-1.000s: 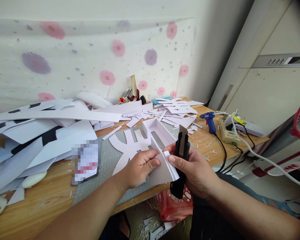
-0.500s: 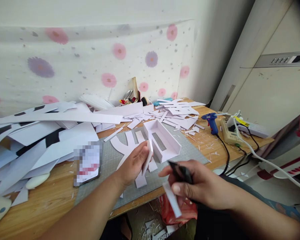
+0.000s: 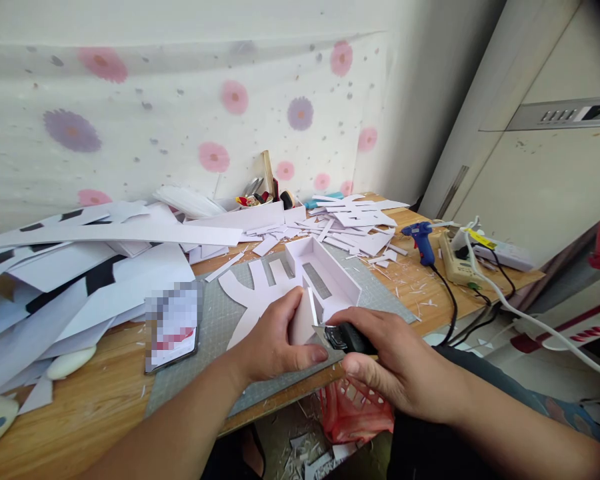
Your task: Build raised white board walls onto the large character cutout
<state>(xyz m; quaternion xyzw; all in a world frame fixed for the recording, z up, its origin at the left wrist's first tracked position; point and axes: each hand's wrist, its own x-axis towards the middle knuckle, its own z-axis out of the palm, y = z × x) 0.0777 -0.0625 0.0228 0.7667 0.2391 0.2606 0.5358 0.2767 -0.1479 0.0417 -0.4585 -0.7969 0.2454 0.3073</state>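
In my left hand [image 3: 275, 337] a small flat piece of white foam board [image 3: 303, 321] stands on edge, gripped between thumb and fingers. My right hand [image 3: 403, 363] is wrapped round a black utility knife [image 3: 355, 339], and the blade tip meets the near right edge of that piece. Just beyond my hands sits a white open box-like part [image 3: 340, 283] with raised walls and a rectangular slot. Left of it lies a curved white cutout [image 3: 234, 287], partly hidden by my left hand. Both rest on a grey cutting mat [image 3: 387, 300].
White and black board sheets [image 3: 130, 283] pile up at the left, beside a phone [image 3: 173, 327]. Offcuts [image 3: 355, 220] heap at the back. A blue glue gun [image 3: 420, 241] and a power strip [image 3: 457, 260] stand at the right. A red basket [image 3: 355, 413] is below the table edge.
My right hand has moved left and brought the knife blade against the board piece. The white strip that was in its fingers is gone from it. My left hand has turned the piece slightly.
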